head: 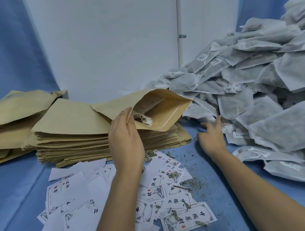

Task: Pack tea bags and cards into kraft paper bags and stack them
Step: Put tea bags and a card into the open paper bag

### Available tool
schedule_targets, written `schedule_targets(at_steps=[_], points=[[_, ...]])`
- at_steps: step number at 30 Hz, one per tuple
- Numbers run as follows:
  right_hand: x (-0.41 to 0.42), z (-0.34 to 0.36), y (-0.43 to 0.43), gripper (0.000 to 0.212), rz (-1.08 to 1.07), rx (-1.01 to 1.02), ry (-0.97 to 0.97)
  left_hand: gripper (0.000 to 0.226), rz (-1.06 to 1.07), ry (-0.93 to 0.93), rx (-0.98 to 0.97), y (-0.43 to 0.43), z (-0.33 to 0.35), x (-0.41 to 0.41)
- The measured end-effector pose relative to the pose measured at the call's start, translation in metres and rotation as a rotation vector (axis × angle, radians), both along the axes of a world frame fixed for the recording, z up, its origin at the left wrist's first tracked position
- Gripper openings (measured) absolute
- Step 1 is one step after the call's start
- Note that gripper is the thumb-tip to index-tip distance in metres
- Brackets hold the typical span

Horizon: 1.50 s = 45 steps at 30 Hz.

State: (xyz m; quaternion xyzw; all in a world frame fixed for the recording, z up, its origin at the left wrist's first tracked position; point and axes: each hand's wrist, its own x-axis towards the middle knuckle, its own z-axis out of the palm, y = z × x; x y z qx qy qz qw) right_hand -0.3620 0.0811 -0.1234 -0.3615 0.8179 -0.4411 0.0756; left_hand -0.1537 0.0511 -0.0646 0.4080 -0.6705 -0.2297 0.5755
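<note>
Two bare hands reach over a blue cloth (226,194). The left hand (125,137) is raised, wrist bent, and pinches the near-left lip of a kraft paper bag (164,112), holding its mouth open toward the right. Inside the mouth hangs a small white string tag (147,119); its print is too small to read. The right hand (211,136) is blurred and palm down, with fingers spread and gripping nothing. Its fingertips are at the near edge of the tea bag pile (260,92), which fills the right side.

The open bag lies on a stack of flat kraft bags (70,139), with a second stack (4,122) at far left. Cards (187,220) lie scattered near, under the left forearm, printed with black Chinese characters and a red seal; one reads 中. Loose tea crumbs (193,184) dot the cloth strip between the forearms.
</note>
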Motion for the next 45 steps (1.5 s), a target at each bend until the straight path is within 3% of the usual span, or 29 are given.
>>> schedule_targets(at_steps=[3,6,12,15,23,28,30,35,39,42,45], points=[[-0.003,0.000,-0.003,0.053,0.003,0.055,0.079,0.032,-0.001,0.015,0.006,0.000,0.000,0.000],[-0.002,-0.002,-0.004,0.045,-0.071,0.137,0.199,0.033,-0.005,0.015,0.012,0.000,0.000,0.000],[0.005,0.001,0.001,0.028,-0.133,-0.148,0.405,0.032,-0.002,0.028,0.017,-0.001,-0.001,0.000],[0.007,0.000,0.002,0.033,-0.091,-0.018,0.511,0.031,-0.003,0.034,0.026,0.000,-0.001,0.000],[0.010,-0.001,0.001,0.018,0.014,0.050,0.380,0.031,-0.009,0.039,0.037,0.000,-0.001,0.001],[0.006,-0.005,-0.004,0.041,0.105,0.267,0.453,0.030,-0.014,0.042,0.039,0.000,-0.002,0.002],[0.007,-0.004,-0.002,0.042,0.025,0.160,0.490,0.029,-0.015,0.045,0.042,0.000,-0.001,0.002],[0.020,0.009,0.006,0.027,-0.216,-0.391,0.542,0.029,-0.016,0.048,0.055,0.000,-0.001,0.002],[0.024,0.004,0.004,0.039,-0.168,-0.453,0.505,0.029,-0.026,0.048,0.063,0.001,-0.001,0.003],[0.021,0.002,0.004,0.063,0.063,-0.543,0.285,0.029,-0.022,0.042,0.067,0.000,-0.001,0.004],[0.014,0.000,0.003,0.067,0.109,-0.388,0.189,0.029,-0.019,0.041,0.066,-0.001,-0.001,0.005]])
